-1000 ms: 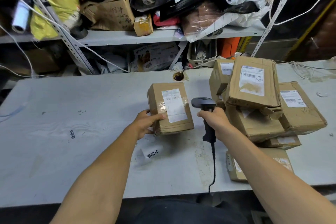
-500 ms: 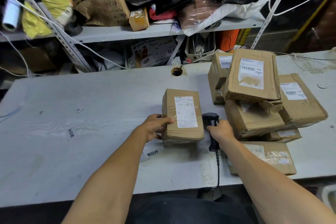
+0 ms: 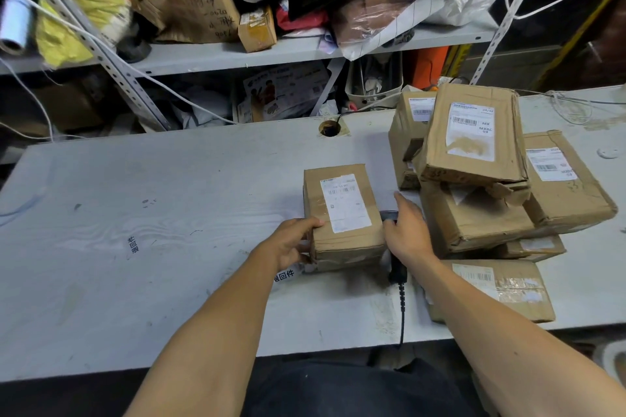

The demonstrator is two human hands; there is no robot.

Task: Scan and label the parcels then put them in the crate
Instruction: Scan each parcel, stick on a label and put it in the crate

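Observation:
A brown cardboard parcel point(image 3: 342, 213) with a white shipping label lies flat on the grey table point(image 3: 152, 213). My left hand point(image 3: 291, 242) grips its near left corner. My right hand point(image 3: 406, 230) rests over the black barcode scanner point(image 3: 396, 267), which lies on the table right of the parcel; the fingers are loosening and mostly hide the scanner's head. A small white sticker point(image 3: 284, 276) with printed characters lies by the parcel's near left corner. No crate is in view.
A pile of several labelled cardboard parcels point(image 3: 474, 152) fills the right side of the table, with one flat parcel point(image 3: 501, 291) at the front edge. The scanner cable point(image 3: 402, 315) hangs over the front edge. Cluttered shelves point(image 3: 237, 54) stand behind. A cable hole point(image 3: 329, 129) is at the back.
The parcel went from tilted up in my left hand to lying flat on the table. My right hand lowered the scanner from upright onto the table beside it.

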